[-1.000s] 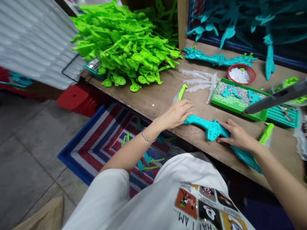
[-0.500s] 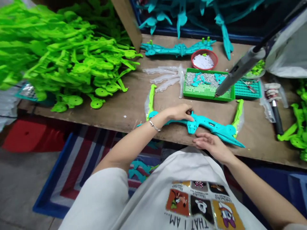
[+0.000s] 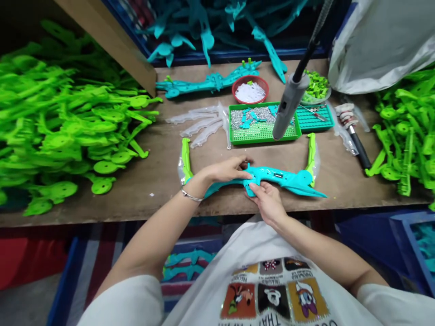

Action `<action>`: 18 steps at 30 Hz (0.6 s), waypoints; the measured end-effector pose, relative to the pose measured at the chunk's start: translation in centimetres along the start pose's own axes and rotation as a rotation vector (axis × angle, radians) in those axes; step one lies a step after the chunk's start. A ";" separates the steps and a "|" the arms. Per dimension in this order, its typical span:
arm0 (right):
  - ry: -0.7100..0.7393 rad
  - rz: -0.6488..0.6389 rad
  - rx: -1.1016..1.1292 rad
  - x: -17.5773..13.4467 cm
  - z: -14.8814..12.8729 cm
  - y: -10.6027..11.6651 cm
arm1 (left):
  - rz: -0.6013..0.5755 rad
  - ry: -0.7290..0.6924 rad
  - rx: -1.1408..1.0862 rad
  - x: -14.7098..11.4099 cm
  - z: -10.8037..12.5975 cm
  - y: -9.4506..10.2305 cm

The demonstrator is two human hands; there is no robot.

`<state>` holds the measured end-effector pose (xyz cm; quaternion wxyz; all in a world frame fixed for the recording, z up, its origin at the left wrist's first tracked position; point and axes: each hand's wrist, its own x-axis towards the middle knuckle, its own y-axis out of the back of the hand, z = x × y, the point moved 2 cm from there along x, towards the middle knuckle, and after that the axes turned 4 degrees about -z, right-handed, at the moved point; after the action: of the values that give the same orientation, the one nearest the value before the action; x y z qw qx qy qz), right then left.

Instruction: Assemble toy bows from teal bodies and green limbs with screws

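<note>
A turquoise toy bow lies across the table near its front edge, with a green arm and a clear plastic piece standing out at each end. My left hand grips the bow's middle from above, fingers curled over the far side. From the near side my right hand pinches the short central block, thumb on top and fingers beneath. Beyond the bow hangs a grey electric screwdriver, tip down over a green tray of screws and small turquoise parts. Neither hand touches it.
Green bow arms are heaped at the left, more at the right. Clear plastic pieces lie left of the tray. Behind are a red basket of white parts and a turquoise bow body. A black-handled tool lies right.
My right hand has moved from beside the bow onto its central block and closed on it. My left hand stays on the bow. The view has shifted, so the table appears further left.
</note>
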<state>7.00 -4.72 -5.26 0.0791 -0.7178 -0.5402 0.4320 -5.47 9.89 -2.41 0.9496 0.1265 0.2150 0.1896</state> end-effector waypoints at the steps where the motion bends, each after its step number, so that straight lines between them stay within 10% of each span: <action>1: 0.005 -0.001 -0.006 0.2 0.1 0.0 | -0.009 -0.017 0.011 0.0 0.1 0.2; 7: 0.015 0.028 -0.002 0.4 0.1 0.2 | -0.051 -0.010 0.332 3.0 4.2 0.3; 12: 0.033 0.047 -0.019 0.5 0.1 0.0 | 0.069 0.201 0.691 9.1 8.7 -4.6; 18: 0.087 0.038 0.029 0.5 -0.3 -0.7 | 0.112 0.259 0.751 11.3 8.7 -8.5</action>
<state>6.76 -3.88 -4.95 0.1049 -0.7450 -0.5160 0.4095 10.56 5.58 -1.66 0.7906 0.4514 0.3801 0.1638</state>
